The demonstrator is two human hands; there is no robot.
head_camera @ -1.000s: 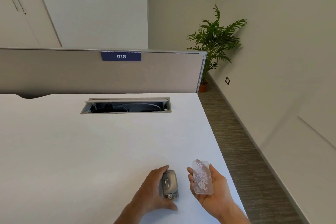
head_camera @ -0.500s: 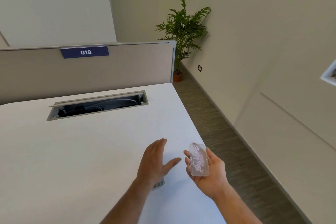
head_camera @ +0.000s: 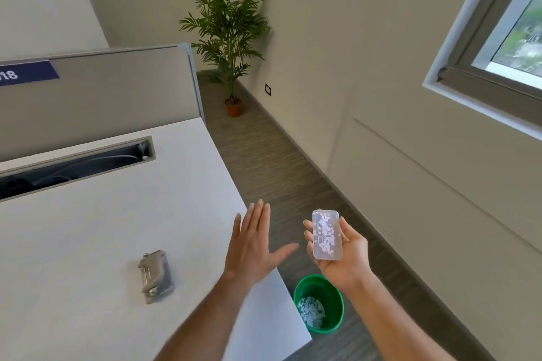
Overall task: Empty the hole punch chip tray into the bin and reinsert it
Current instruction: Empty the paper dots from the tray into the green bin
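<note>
My right hand (head_camera: 341, 255) cups the clear plastic chip tray (head_camera: 326, 234), palm up, with several white paper dots lying in it. The tray is level and hangs past the desk's right edge, above and slightly beyond the green bin (head_camera: 319, 303) on the floor. White paper bits lie at the bin's bottom. My left hand (head_camera: 252, 246) hovers flat with fingers spread over the desk's right edge and holds nothing. The grey metal hole punch (head_camera: 155, 275) lies on the white desk (head_camera: 88, 228), left of my left hand and apart from it.
A cable slot (head_camera: 73, 165) is cut into the desk near the grey partition (head_camera: 117, 91). A potted plant (head_camera: 230, 38) stands in the far corner by the wall. A window (head_camera: 498, 32) is at the upper right. Grey carpet runs between desk and wall.
My left hand let go of the hole punch and lifted with fingers spread. My right hand carried the tray rightward off the desk. The view swung right, bringing the bin and window in.
</note>
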